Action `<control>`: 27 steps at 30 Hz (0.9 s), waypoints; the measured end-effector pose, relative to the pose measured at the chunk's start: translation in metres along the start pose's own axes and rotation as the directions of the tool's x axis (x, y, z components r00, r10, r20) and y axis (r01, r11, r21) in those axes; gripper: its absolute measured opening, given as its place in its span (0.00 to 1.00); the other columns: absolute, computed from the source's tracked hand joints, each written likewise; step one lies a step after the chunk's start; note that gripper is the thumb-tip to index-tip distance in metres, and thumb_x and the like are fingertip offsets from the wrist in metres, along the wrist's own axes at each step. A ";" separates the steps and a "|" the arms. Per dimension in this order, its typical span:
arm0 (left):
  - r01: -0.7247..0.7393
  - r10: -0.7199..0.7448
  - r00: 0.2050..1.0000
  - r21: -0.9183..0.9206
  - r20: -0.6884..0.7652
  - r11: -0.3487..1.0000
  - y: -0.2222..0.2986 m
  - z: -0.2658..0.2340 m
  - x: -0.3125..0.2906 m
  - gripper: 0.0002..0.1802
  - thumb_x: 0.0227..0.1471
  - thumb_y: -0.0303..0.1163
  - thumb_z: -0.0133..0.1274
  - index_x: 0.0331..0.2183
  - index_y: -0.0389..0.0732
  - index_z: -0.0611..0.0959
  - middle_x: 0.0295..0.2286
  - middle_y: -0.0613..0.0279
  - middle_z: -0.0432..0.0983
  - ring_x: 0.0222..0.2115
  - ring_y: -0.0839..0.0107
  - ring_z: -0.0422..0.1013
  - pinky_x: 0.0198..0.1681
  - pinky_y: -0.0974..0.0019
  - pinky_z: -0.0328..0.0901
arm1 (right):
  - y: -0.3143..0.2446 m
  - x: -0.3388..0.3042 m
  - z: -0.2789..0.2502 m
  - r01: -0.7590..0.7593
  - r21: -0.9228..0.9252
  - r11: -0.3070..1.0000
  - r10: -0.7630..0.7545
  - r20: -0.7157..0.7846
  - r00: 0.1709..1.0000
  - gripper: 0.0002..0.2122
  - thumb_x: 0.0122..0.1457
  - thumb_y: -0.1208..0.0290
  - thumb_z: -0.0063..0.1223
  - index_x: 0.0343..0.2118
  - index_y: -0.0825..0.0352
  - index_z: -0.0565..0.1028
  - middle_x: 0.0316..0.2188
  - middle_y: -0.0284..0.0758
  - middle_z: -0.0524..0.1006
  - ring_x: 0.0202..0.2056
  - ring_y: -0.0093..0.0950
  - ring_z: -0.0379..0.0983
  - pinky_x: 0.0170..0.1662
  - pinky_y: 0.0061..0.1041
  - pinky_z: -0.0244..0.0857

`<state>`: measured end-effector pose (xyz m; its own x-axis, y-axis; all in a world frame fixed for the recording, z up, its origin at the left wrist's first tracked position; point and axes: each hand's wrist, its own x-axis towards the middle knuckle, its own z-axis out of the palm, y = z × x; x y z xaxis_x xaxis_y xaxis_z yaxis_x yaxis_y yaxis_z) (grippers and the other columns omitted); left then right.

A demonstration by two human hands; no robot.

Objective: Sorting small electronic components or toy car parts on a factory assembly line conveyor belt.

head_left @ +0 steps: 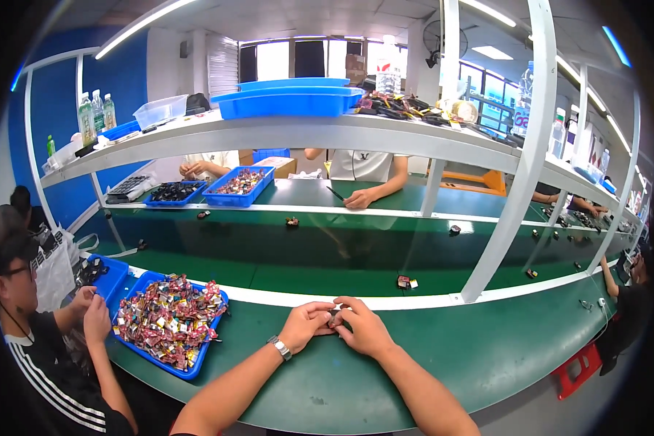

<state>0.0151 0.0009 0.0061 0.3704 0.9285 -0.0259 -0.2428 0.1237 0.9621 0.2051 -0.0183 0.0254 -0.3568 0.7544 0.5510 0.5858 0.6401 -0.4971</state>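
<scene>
My left hand [304,326] and my right hand [365,328] meet over the green worktop [443,356], fingertips pinched together. Between them shows a bit of a small greyish part [334,317]; the fingers cover most of it, so its kind stays unclear. Both hands seem closed on this same piece. To the left of my left forearm stands a blue tray [189,373], heaped with small parts in red, white, yellow and black [168,320].
A co-worker's hands [91,309] are at the left beside another blue tray [114,280]. Beyond a white rail, small parts [407,282] lie along a dark green belt [327,247]. A white post [512,174] rises right of my hands, and a shelf [305,134] crosses above.
</scene>
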 end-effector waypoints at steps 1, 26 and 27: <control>0.001 -0.001 1.000 0.002 0.003 1.000 0.000 0.001 0.001 0.16 0.59 0.25 0.47 0.49 0.32 0.73 0.43 0.53 0.75 0.43 0.64 0.74 0.48 0.59 0.73 | 0.001 0.000 -0.001 0.027 0.004 1.000 -0.027 0.012 1.000 0.08 0.48 0.75 0.63 0.32 0.61 0.77 0.49 0.32 0.72 0.44 0.31 0.73 0.44 0.30 0.71; 0.012 -0.019 0.986 0.043 0.164 0.999 0.005 -0.003 -0.001 0.15 0.59 0.19 0.43 0.48 0.36 0.70 0.44 0.55 0.73 0.45 0.67 0.72 0.50 0.61 0.72 | 0.010 -0.002 0.001 0.035 0.214 0.976 -0.047 0.051 0.998 0.05 0.52 0.72 0.59 0.32 0.64 0.80 0.48 0.35 0.73 0.51 0.35 0.67 0.53 0.31 0.64; 0.003 -0.010 0.988 0.044 0.154 0.999 0.004 -0.002 -0.001 0.14 0.59 0.19 0.42 0.48 0.36 0.70 0.44 0.55 0.73 0.45 0.68 0.73 0.49 0.62 0.72 | 0.008 -0.003 0.001 0.033 0.214 0.976 -0.045 0.048 0.998 0.05 0.52 0.72 0.59 0.32 0.64 0.80 0.48 0.35 0.73 0.51 0.35 0.67 0.53 0.31 0.64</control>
<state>0.0118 0.0014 0.0094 0.5065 0.8622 0.0064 -0.2018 0.1113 0.9731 0.2104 -0.0149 0.0191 -0.4175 0.7311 0.5396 0.4046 0.6813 -0.6100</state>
